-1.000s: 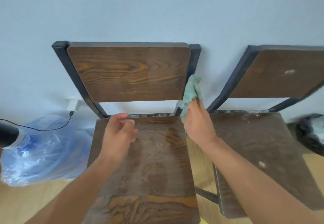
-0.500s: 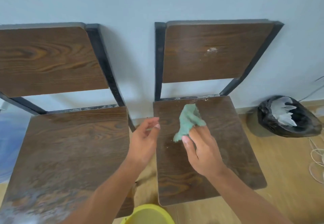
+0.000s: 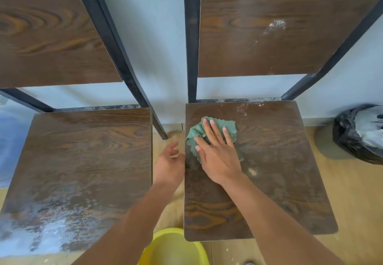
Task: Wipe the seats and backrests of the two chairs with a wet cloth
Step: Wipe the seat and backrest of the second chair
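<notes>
Two dark wooden chairs with black metal frames stand side by side against a pale wall. The left chair's seat shines wet near its front; its backrest rises above. The right chair's seat and backrest carry white dusty specks. A green cloth lies spread on the right seat's rear left part. My right hand presses flat on it, fingers apart. My left hand hovers in the gap between the two seats, fingers loosely curled, holding nothing.
A yellow basin sits on the wooden floor below the gap between the chairs. A black bag with white contents stands at the right by the wall. A blue plastic bag shows at the far left edge.
The view swung from the left chair to the right one. My right hand carried the bunched cloth over and now presses it flat on the right seat; my left hand followed into the gap.
</notes>
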